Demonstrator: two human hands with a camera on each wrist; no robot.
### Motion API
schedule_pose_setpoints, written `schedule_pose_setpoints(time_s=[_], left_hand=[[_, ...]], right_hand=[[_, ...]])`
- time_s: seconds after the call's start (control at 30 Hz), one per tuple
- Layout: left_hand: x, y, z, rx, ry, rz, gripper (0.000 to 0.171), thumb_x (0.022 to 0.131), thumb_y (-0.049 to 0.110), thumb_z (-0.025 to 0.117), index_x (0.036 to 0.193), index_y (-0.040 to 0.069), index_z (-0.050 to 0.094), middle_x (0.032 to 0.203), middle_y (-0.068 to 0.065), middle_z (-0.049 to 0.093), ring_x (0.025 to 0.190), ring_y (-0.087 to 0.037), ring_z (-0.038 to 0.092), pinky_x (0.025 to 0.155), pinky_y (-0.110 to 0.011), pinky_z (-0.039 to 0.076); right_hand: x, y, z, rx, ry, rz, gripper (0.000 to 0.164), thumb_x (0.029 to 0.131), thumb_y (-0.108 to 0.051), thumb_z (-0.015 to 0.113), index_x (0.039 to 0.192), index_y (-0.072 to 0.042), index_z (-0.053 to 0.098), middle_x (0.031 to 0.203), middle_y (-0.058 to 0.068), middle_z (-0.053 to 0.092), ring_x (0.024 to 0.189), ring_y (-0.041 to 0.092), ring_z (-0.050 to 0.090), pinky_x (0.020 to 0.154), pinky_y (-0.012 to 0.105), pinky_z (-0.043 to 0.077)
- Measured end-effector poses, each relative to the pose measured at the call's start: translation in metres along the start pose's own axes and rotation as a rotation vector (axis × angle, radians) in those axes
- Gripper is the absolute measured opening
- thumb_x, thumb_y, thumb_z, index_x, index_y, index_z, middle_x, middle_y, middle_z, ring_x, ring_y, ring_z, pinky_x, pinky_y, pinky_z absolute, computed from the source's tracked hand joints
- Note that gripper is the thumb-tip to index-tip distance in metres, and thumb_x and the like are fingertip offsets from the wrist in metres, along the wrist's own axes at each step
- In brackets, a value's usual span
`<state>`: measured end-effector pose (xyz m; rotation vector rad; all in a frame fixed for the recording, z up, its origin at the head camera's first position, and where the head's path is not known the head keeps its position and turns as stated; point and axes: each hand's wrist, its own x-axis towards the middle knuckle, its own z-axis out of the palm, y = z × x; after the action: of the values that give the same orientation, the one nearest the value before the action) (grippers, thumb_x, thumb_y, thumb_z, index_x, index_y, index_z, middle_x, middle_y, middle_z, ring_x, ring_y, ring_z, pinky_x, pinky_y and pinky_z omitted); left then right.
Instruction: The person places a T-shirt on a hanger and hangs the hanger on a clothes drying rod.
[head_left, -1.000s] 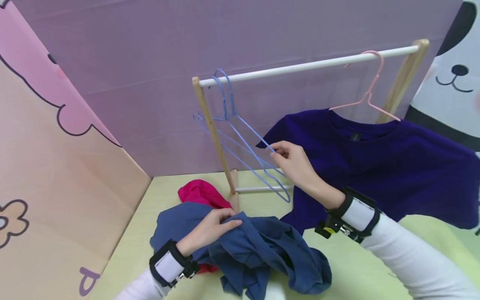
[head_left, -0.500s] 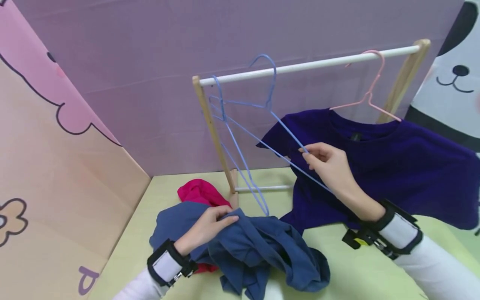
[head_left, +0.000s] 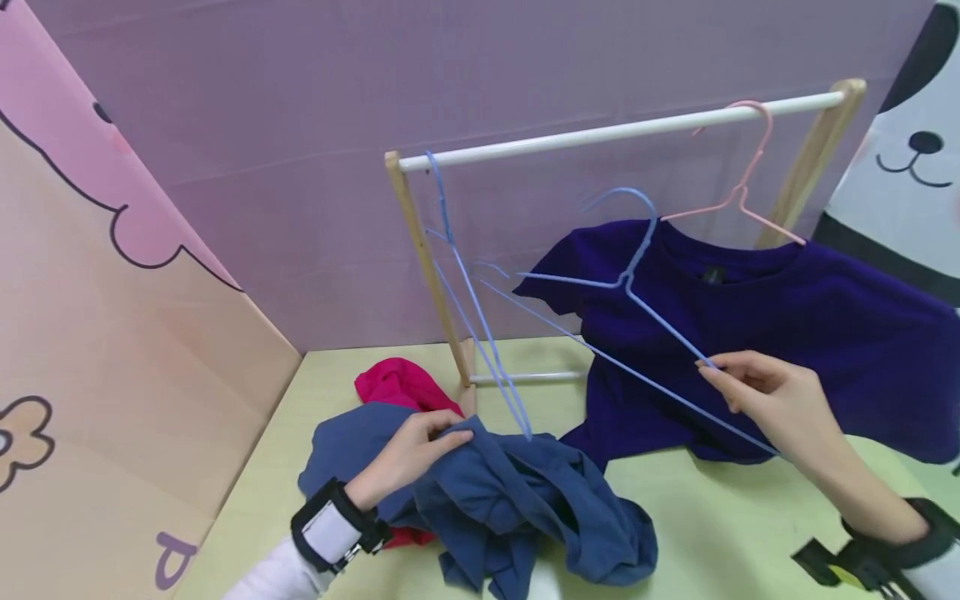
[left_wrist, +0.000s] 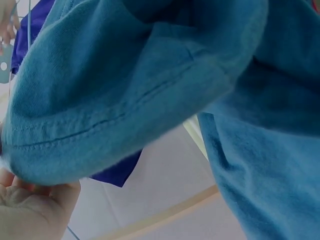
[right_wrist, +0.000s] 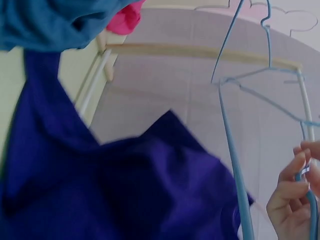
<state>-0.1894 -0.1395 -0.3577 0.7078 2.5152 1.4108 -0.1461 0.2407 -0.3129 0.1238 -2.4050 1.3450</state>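
Observation:
My right hand point(head_left: 780, 400) pinches one shoulder of a blue wire hanger point(head_left: 667, 323), which is off the rail and in front of the dark purple T-shirt. The same hanger point(right_wrist: 234, 150) runs close past the right wrist view. With thumb and fingers my left hand point(head_left: 416, 454) pinches a fold of a crumpled blue garment point(head_left: 525, 500) on the table. A stitched hem of that garment point(left_wrist: 115, 115) fills much of the left wrist view, the left hand point(left_wrist: 40, 205) at its edge. The purple T-shirt point(head_left: 750, 350) hangs from a pink hanger point(head_left: 742, 187).
A clothes rack with a white rail point(head_left: 570, 140) and wooden posts stands at the back. Another blue hanger point(head_left: 480, 308) hangs at its left end, its lower corner overlapping the blue garment. A red-pink garment point(head_left: 405, 387) lies partly underneath. Printed panels and a purple backdrop point(head_left: 300, 167) surround the table.
My right hand has taken one blue hanger off the rail's left end and carried it right and down, in front of the T-shirt. The left hand has stayed on the blue garment.

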Motion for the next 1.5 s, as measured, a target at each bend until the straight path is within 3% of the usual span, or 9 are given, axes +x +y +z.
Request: schedule_pose_setpoints(time_s=[0.33,0.5,0.67,0.8,0.9,1.1,1.2,1.37,1.5], left_hand=[[0.001,-0.012,-0.003,0.041,0.007,0.000,0.017,0.085,0.026,0.060,0.095,0.013,0.066,0.081,0.002,0.059,0.070,-0.013,0.051,0.063,-0.022,0.042],[0.000,-0.015,-0.006,0.052,0.015,-0.008,0.016,0.084,0.025,0.060,0.094,0.013,0.066,0.082,0.002,0.060,0.071,-0.013,0.051,0.064,-0.023,0.042],[-0.001,-0.016,-0.009,0.056,0.020,-0.016,0.016,0.084,0.025,0.060,0.094,0.013,0.066,0.081,0.002,0.060,0.070,-0.012,0.051,0.064,-0.022,0.042],[-0.001,-0.015,-0.011,0.062,0.027,-0.012,0.015,0.084,0.024,0.060,0.093,0.013,0.066,0.079,0.003,0.059,0.068,-0.011,0.051,0.062,-0.022,0.042],[0.000,-0.015,-0.012,0.064,0.025,-0.005,0.015,0.084,0.024,0.060,0.094,0.013,0.066,0.080,0.003,0.060,0.069,-0.012,0.051,0.063,-0.022,0.042],[0.002,-0.016,-0.013,0.057,0.029,-0.008,0.016,0.083,0.023,0.061,0.095,0.013,0.066,0.084,0.002,0.061,0.072,-0.013,0.053,0.066,-0.023,0.044],[0.002,-0.015,-0.012,0.041,0.027,-0.019,0.016,0.083,0.023,0.062,0.095,0.013,0.066,0.086,0.002,0.062,0.074,-0.013,0.053,0.068,-0.023,0.044],[0.002,-0.014,-0.010,0.009,0.007,-0.020,0.020,0.082,0.021,0.063,0.099,0.012,0.066,0.091,0.001,0.064,0.078,-0.013,0.055,0.070,-0.023,0.045],[0.001,-0.013,-0.008,0.000,-0.017,-0.011,0.021,0.082,0.020,0.064,0.101,0.012,0.066,0.094,0.001,0.064,0.081,-0.012,0.056,0.072,-0.024,0.046]], right_hand=[[-0.034,0.036,-0.049,-0.121,-0.079,0.078,0.007,0.081,-0.012,0.064,0.087,-0.013,0.069,0.053,-0.005,0.051,0.053,0.008,0.044,0.048,0.022,0.030],[-0.042,0.052,-0.066,-0.097,-0.085,0.060,0.010,0.082,-0.004,0.061,0.086,-0.010,0.068,0.052,-0.005,0.049,0.049,0.010,0.041,0.045,0.024,0.027],[-0.045,0.072,-0.074,0.080,-0.085,-0.089,0.032,0.077,0.017,0.053,0.080,-0.011,0.068,0.049,-0.006,0.046,0.042,0.012,0.034,0.039,0.026,0.021],[-0.044,0.088,-0.077,0.379,-0.192,-0.261,0.044,0.070,0.031,0.044,0.086,-0.002,0.067,0.052,-0.005,0.049,0.041,0.014,0.031,0.037,0.025,0.021],[-0.045,0.096,-0.079,0.490,-0.276,-0.311,0.045,0.069,0.034,0.041,0.089,0.002,0.066,0.055,-0.003,0.050,0.042,0.014,0.032,0.037,0.024,0.022],[-0.048,0.099,-0.078,0.488,-0.333,-0.322,0.044,0.068,0.034,0.043,0.090,0.004,0.065,0.056,0.000,0.049,0.042,0.014,0.034,0.037,0.024,0.023],[-0.051,0.097,-0.076,0.368,-0.300,-0.292,0.042,0.067,0.032,0.047,0.088,0.001,0.066,0.055,-0.001,0.048,0.042,0.013,0.036,0.039,0.024,0.024],[-0.056,0.092,-0.073,0.109,-0.244,-0.163,0.037,0.069,0.025,0.054,0.082,-0.007,0.068,0.051,-0.004,0.045,0.044,0.010,0.040,0.043,0.026,0.026],[-0.054,0.089,-0.071,0.097,-0.262,-0.167,0.035,0.071,0.024,0.054,0.083,-0.006,0.067,0.052,-0.004,0.045,0.045,0.010,0.042,0.045,0.025,0.027]])
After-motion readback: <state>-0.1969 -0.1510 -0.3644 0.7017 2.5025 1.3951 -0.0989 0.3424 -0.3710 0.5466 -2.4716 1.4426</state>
